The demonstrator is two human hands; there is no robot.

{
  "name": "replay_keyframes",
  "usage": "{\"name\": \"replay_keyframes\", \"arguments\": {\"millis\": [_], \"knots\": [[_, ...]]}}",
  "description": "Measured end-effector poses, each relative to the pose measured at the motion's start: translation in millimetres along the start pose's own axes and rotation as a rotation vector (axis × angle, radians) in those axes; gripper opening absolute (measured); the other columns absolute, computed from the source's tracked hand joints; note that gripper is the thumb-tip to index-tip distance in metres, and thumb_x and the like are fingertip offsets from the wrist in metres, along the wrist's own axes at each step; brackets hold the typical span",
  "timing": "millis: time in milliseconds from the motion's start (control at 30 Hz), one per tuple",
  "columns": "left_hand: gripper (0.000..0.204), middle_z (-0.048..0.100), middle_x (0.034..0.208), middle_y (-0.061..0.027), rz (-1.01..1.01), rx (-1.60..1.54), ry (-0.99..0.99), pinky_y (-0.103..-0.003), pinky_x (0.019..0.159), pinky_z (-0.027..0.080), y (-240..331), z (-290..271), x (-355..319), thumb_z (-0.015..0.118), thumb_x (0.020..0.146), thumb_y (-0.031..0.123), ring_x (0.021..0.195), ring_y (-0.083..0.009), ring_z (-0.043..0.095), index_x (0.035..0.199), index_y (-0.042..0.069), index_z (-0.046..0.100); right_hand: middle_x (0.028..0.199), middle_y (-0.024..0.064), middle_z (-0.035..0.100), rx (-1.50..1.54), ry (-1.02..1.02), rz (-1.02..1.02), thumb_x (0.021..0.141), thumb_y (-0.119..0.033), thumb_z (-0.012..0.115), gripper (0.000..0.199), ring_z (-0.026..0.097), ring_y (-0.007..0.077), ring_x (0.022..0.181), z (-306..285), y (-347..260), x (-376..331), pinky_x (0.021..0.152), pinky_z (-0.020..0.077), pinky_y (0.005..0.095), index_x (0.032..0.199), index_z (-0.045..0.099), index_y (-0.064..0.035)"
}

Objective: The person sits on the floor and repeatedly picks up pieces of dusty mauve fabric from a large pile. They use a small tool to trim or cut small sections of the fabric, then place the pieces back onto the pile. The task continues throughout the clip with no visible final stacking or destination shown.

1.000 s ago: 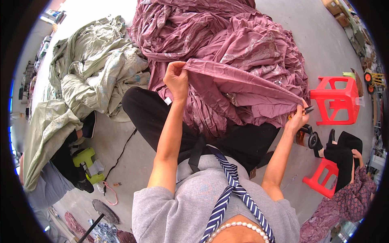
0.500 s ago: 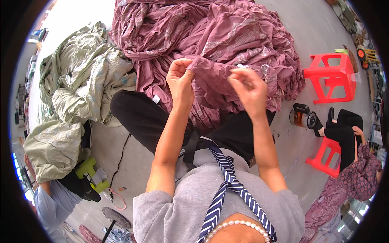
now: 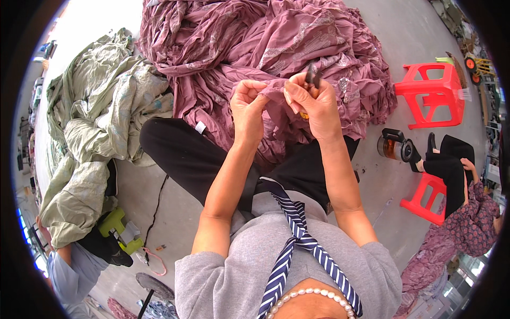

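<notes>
A big heap of mauve patterned cloth (image 3: 228, 48) lies in front of me and spills over my crossed legs. My left hand (image 3: 248, 110) is closed, pinching a fold of this cloth between thumb and fingers. Close beside it, my right hand (image 3: 317, 109) is curled around a small dark and yellow tool (image 3: 313, 76); its dark end sticks up past the fingers and a bit of yellow shows below them. The fingers hide most of the tool, so its exact kind is unclear. Right fingertips meet the cloth edge near the left hand.
Pale green cloth (image 3: 95, 106) is heaped on my left, partly over a person in light blue (image 3: 74, 271) near a green stool (image 3: 119, 231). On my right are red stools (image 3: 433, 95), a glass pot (image 3: 393, 146) and a seated person (image 3: 467, 218). A black cord (image 3: 156, 204) crosses the floor.
My right hand has moved left, close to the left hand, and the dark and yellow tool now shows in it. The stretched cloth between the hands has gathered. The green cloth at left has shifted.
</notes>
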State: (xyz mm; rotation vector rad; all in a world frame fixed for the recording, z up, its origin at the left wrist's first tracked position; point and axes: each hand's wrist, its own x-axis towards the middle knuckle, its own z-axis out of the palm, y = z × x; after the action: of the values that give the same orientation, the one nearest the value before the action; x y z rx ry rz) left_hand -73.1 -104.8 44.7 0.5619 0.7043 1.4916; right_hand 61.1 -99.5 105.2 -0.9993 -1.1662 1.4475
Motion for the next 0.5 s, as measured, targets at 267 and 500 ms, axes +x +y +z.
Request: {"name": "replay_keyframes", "arguments": {"millis": [267,500], "knots": [[0.012,0.064,0.084,-0.0049,-0.159,-0.251,0.14,-0.019,0.06,0.05,2,3,2,0.059,0.082,-0.003,0.07,-0.0102,0.062,0.088,0.005,0.053,0.069,0.0063,0.059,-0.623,0.163,-0.218,0.084,-0.022,0.064,0.024,0.056,0.0121,0.059,-10,-2,-14,0.055,0.0453,0.0247,0.094,0.055,-0.0024],[0.012,0.063,0.084,-0.0046,-0.072,-0.184,0.052,-0.019,0.065,0.048,1,6,-3,0.061,0.082,-0.002,0.071,-0.0081,0.06,0.088,0.004,0.053,0.078,0.005,0.062,-0.729,0.109,-0.302,0.08,-0.01,0.068,0.02,0.059,0.0077,0.07,-4,6,-16,0.062,0.0489,0.0219,0.092,0.056,0.0004]]}}
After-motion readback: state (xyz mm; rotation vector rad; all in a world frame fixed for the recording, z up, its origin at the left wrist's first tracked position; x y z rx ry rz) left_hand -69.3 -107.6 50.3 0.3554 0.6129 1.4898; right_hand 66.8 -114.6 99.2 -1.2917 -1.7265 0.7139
